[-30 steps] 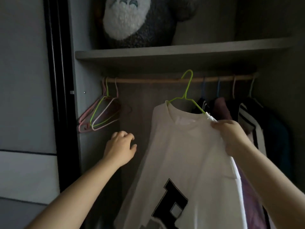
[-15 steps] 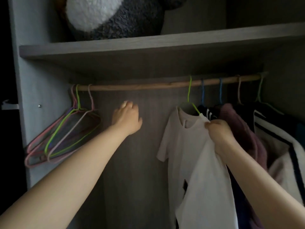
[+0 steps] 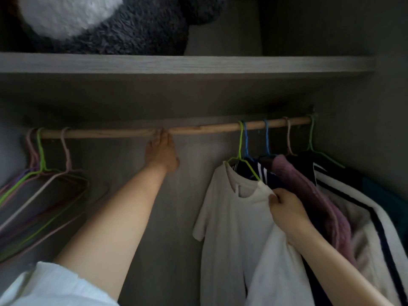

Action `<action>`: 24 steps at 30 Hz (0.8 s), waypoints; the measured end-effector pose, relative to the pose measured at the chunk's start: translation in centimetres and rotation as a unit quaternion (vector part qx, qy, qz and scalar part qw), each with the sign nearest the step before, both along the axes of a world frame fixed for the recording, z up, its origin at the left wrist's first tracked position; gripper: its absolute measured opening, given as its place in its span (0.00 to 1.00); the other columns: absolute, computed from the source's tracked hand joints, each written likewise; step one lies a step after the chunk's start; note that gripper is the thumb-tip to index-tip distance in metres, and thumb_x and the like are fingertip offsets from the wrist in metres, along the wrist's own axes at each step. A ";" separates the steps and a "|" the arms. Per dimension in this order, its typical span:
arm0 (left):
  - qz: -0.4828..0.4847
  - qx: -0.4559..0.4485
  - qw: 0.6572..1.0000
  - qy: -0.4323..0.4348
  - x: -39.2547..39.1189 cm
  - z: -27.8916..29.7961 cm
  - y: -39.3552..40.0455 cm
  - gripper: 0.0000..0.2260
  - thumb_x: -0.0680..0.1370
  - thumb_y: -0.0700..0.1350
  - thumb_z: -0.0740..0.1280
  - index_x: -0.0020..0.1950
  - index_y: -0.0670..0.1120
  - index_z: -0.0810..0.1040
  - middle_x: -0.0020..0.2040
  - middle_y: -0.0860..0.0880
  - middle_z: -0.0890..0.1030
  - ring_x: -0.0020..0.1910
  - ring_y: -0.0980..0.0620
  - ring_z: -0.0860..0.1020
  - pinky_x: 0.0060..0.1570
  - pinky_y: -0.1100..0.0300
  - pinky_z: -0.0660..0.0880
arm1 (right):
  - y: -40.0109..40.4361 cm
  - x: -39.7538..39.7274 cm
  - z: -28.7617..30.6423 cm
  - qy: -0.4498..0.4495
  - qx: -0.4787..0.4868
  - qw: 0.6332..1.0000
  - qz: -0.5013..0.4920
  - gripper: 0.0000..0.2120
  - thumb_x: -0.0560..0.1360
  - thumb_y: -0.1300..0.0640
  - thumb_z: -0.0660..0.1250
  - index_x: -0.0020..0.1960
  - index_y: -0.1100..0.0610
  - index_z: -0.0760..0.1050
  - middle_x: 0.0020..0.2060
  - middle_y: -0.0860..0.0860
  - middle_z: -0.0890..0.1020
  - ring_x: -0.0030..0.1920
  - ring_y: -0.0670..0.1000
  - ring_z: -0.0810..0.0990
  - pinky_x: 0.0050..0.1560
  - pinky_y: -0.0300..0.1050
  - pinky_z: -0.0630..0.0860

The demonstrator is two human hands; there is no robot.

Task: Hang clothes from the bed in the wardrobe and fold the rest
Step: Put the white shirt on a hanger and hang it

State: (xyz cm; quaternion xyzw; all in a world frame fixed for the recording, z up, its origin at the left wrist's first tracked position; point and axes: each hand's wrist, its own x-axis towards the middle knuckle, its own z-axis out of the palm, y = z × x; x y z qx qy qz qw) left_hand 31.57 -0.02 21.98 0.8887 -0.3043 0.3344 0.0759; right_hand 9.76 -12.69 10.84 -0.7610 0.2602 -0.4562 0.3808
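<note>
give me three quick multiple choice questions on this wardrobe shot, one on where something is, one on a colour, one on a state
1. Where is the left hand?
A. on the shelf
B. at the wooden rail
C. on the empty hangers

2. What colour is the hanger carrying the white t-shirt?
A. green
B. blue
C. pink

3. What is the right hand doing?
A. hanging open and idle
B. pressing flat on the wardrobe back
C. pinching the t-shirt's shoulder

Answers: 1 B, its fingers reach up to the rail between the empty hangers and the hung clothes. 2 A, a green hook runs from the rail down into the shirt's neck. 3 C, its fingers are curled round the white cloth beside the collar.
</note>
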 end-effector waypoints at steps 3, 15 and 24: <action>-0.013 -0.005 1.000 -0.011 1.0 -0.3 -0.1 0.36 0.77 0.47 0.62 0.75 0.38 0.43 0.77 0.44 0.41 0.75 0.47 0.42 0.72 0.51 0.49 | 0.5 0.5 0.2 0.046 -0.070 0.996 -0.011 0.14 0.80 0.63 0.53 0.36 0.57 0.66 0.33 0.49 0.70 0.38 0.52 0.71 0.33 0.43 0.60; -0.101 0.002 0.995 -0.006 -0.2 -1.6 -0.3 0.32 0.78 0.50 0.62 0.75 0.39 0.51 0.76 0.42 0.51 0.75 0.45 0.52 0.71 0.51 0.58 | 4.1 -1.5 1.8 0.175 -0.285 0.939 -0.079 0.21 0.80 0.46 0.50 0.30 0.53 0.61 0.28 0.48 0.69 0.31 0.50 0.70 0.31 0.44 0.66; -0.352 -0.202 0.866 0.291 -7.5 -6.1 -6.8 0.14 0.81 0.45 0.56 0.47 0.36 0.76 0.51 0.33 0.78 0.55 0.37 0.75 0.48 0.55 0.69 | 3.3 0.1 0.3 0.261 -0.305 0.912 -0.082 0.12 0.81 0.57 0.51 0.55 0.62 0.70 0.51 0.58 0.78 0.49 0.57 0.79 0.38 0.40 0.66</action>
